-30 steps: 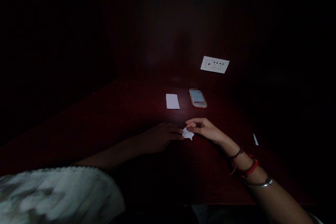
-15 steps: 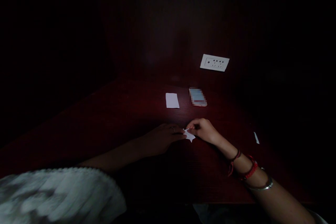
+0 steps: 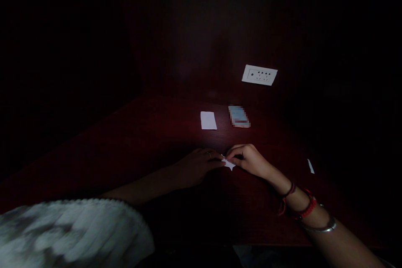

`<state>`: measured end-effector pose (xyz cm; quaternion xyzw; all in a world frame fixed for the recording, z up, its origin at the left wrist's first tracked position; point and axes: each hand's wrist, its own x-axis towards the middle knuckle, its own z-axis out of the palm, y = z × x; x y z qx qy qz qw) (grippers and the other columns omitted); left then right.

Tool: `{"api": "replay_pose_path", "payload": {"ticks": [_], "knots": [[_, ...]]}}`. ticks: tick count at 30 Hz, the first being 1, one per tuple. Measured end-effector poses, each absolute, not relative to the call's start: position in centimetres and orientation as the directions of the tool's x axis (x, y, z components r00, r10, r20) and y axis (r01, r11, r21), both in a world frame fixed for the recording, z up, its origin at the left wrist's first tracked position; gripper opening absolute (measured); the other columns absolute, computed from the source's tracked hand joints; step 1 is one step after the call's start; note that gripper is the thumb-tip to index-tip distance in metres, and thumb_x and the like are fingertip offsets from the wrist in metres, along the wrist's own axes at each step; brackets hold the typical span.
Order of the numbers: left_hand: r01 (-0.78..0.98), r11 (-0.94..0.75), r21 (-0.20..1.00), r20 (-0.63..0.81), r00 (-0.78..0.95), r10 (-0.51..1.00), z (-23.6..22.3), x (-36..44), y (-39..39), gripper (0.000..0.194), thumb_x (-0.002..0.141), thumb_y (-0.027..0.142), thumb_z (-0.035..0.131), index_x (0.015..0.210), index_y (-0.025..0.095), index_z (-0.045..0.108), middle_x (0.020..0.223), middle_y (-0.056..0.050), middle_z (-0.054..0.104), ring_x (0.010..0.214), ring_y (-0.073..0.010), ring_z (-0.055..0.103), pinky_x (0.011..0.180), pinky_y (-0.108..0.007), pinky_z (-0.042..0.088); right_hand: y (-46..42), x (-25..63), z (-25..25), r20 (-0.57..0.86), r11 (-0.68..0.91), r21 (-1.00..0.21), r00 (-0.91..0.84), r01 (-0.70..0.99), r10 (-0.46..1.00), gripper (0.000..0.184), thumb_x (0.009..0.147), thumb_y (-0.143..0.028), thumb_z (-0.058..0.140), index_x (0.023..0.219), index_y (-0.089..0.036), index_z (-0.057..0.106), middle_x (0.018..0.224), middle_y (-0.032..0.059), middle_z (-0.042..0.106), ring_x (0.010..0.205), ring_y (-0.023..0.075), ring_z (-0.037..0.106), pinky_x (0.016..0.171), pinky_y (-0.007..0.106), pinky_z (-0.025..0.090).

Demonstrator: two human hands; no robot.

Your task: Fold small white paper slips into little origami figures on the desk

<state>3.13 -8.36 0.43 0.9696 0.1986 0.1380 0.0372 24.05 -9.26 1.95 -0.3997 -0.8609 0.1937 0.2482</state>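
A small folded white paper piece (image 3: 228, 163) lies on the dark red table (image 3: 150, 142) in dim light. My left hand (image 3: 196, 166), with a ring on one finger, presses its fingertips on the paper's left edge. My right hand (image 3: 249, 160) curls over the paper's right side, fingers pinched on it and covering much of it. Red threads and a metal bangle sit on my right wrist (image 3: 309, 213).
A white paper rectangle (image 3: 208, 120) and a blurred phone-like object (image 3: 239, 116) lie farther back. A white socket plate (image 3: 259, 75) is on the wall behind. A thin white paper strip (image 3: 310, 166) lies at the right. My white sleeve (image 3: 72, 232) fills the lower left.
My right hand has closed down over the paper, its fingers curling from loosely raised to pinched on it. The left hand has stayed pressed at the paper's left edge.
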Motion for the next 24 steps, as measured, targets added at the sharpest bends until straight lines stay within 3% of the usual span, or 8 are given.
{"api": "replay_pose_path", "payload": {"ticks": [6, 24], "knots": [[0.371, -0.922, 0.114, 0.262, 0.884, 0.388, 0.19, 3.22, -8.28, 0.057, 0.068, 0.000, 0.040, 0.117, 0.027, 0.036, 0.120, 0.000, 0.040, 0.110, -0.0183, 0.032, 0.091, -0.037, 0.026, -9.27, 24.30, 2.21, 0.298, 0.699, -0.468, -0.648, 0.542, 0.701, 0.015, 0.075, -0.013, 0.047, 0.077, -0.015, 0.061, 0.080, 0.0037, 0.060, 0.076, 0.0112, 0.055, 0.070, 0.022, 0.042], [0.408, -0.910, 0.073, 0.226, 0.882, 0.413, 0.10, 3.00, -8.20, 0.054, 0.069, 0.003, 0.039, 0.118, 0.025, 0.034, 0.124, 0.001, 0.036, 0.112, -0.0172, 0.031, 0.092, -0.035, 0.025, -9.52, 24.62, 2.77, 0.247, 0.759, -0.340, -0.726, 0.555, 0.642, 0.022, 0.075, -0.007, 0.042, 0.085, -0.014, 0.060, 0.086, 0.0048, 0.059, 0.082, 0.0113, 0.052, 0.076, 0.024, 0.041]]}}
